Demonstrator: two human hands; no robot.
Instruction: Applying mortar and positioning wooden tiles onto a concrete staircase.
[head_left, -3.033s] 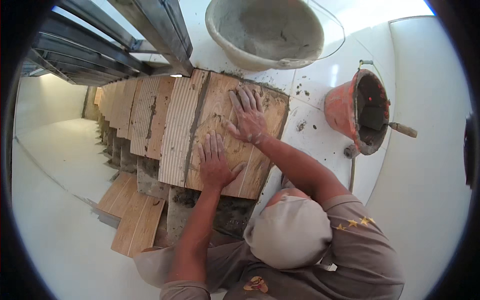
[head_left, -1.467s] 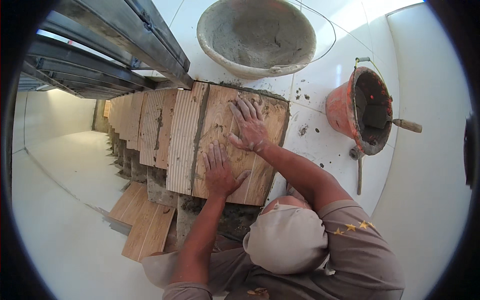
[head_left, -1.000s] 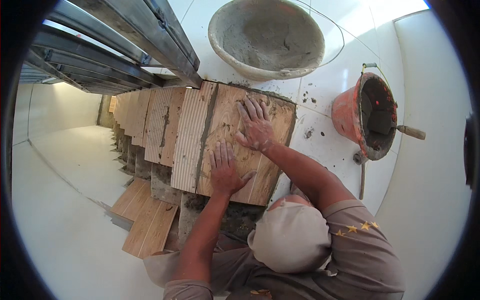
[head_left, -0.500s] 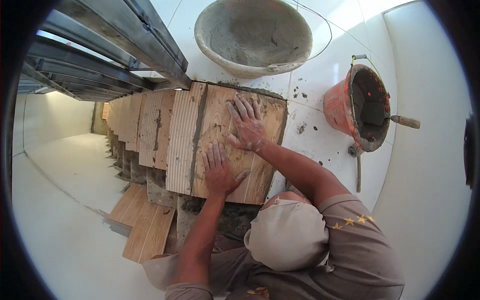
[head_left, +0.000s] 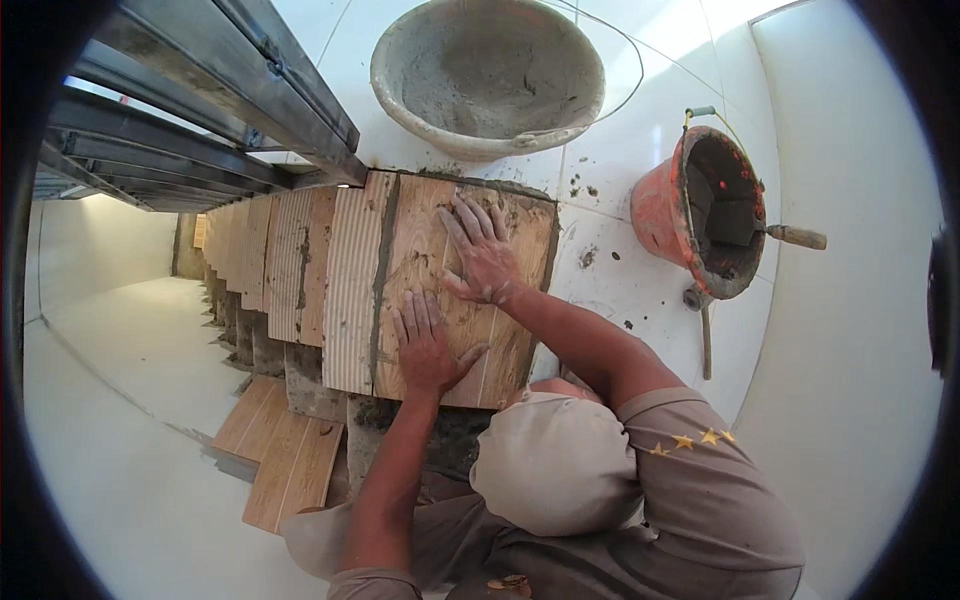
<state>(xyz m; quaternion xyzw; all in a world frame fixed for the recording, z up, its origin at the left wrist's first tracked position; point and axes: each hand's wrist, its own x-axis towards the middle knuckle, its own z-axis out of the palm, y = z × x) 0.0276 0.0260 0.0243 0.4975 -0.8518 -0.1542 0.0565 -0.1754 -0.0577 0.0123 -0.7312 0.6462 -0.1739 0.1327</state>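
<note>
A wood-look tile [head_left: 420, 225], smeared with mortar, lies on the top step, and both my hands press flat on it. My left hand [head_left: 428, 350] rests on its nearer part, thumb spread out to the right. Farther off and to the right, my right hand [head_left: 485, 258] lies with its fingers stretched toward the tile's far edge. Neither hand grips anything. A ribbed tile strip [head_left: 352, 285] runs along the tile's left side, with a dark grey joint between them. Wet mortar [head_left: 500, 186] shows along the far edge.
Beyond the tile stands a wide basin [head_left: 400, 100] lined with grey mortar. At right, a red bucket [head_left: 658, 215] holds a trowel [head_left: 795, 237]; a hammer-like tool [head_left: 706, 335] lies beside it. Metal railing [head_left: 230, 75] overhangs the left-descending stairs. Loose tiles [head_left: 290, 470] lie lower left.
The whole scene has shifted slightly left in the picture as the view moved. Both hands stay flat on the tile in nearly the same spots.
</note>
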